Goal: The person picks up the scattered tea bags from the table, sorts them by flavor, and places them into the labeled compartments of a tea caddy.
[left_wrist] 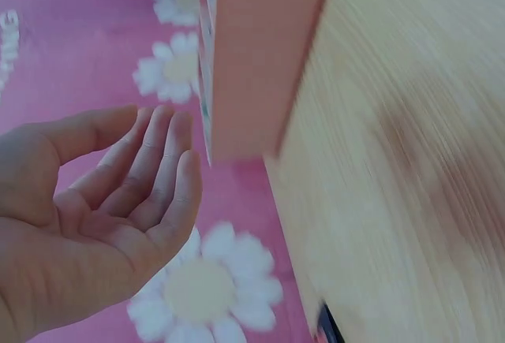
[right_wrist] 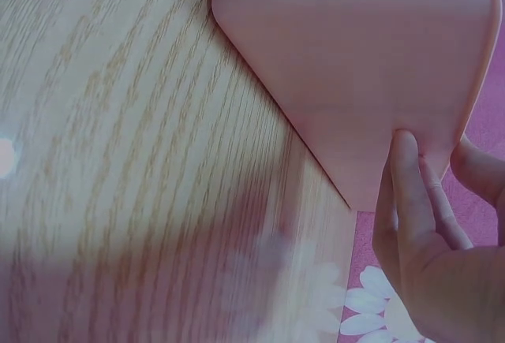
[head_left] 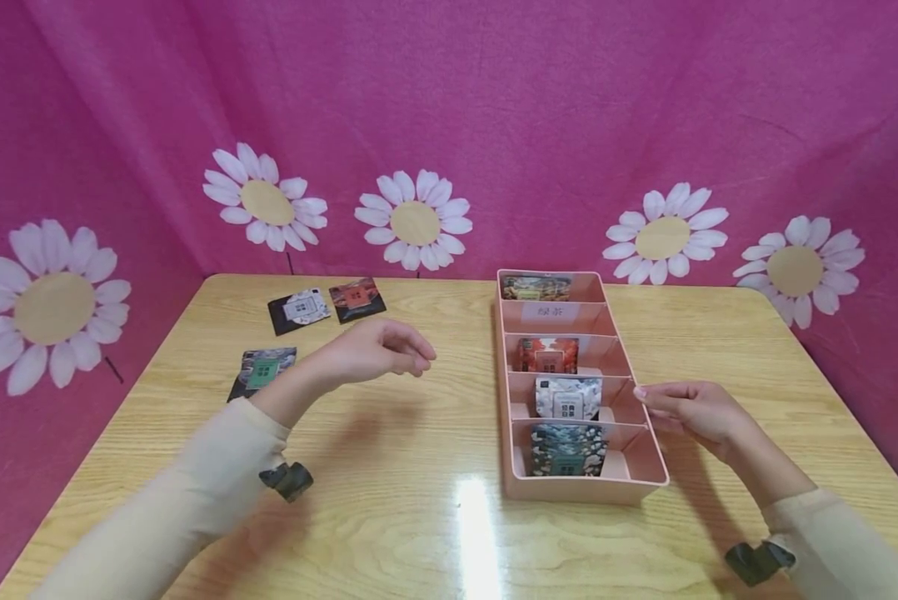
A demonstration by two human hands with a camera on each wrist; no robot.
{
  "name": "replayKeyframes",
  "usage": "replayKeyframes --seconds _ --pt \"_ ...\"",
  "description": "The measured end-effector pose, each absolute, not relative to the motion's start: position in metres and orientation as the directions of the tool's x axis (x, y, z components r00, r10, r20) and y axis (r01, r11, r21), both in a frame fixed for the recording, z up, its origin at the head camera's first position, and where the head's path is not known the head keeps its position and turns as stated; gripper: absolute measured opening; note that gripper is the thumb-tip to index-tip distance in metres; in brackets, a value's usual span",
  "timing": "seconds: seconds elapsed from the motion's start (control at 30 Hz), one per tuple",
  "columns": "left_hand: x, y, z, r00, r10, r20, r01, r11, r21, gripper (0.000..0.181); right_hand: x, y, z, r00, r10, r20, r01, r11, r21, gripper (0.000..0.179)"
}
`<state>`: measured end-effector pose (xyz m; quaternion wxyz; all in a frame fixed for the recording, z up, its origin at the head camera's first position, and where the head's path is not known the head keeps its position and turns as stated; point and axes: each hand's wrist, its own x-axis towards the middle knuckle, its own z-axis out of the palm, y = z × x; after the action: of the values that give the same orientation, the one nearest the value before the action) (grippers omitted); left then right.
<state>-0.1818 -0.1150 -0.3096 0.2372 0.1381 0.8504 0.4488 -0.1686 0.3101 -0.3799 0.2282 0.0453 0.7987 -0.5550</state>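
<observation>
A pink divided box [head_left: 580,492] stands on the right half of the table, with upright tea sachets in several compartments: orange-red [head_left: 549,356], white [head_left: 568,398] and dark green [head_left: 566,451] ones among them. My right hand [head_left: 707,414] holds the box's right rim, thumb at the edge and fingers [right_wrist: 406,162] against the outer wall. To the left of the box, my left hand [head_left: 374,350] hovers over the table with fingers loosely bent; its palm [left_wrist: 95,233] holds nothing.
Loose sachets lie at the table's left: a black-and-white one [head_left: 299,310], a black-and-red one [head_left: 356,298] and a green one [head_left: 263,371], partly behind my left forearm. A pink curtain [head_left: 479,125] with daisies borders the wooden table [head_left: 389,525].
</observation>
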Motion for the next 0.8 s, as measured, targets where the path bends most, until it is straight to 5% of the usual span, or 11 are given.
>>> replayKeyframes --seconds 0.8 --pt "-0.193 -0.248 -0.349 -0.933 0.23 -0.277 0.105 0.91 0.402 0.022 -0.168 0.31 -0.38 -0.889 -0.19 -0.416 0.337 0.343 -0.877 0.056"
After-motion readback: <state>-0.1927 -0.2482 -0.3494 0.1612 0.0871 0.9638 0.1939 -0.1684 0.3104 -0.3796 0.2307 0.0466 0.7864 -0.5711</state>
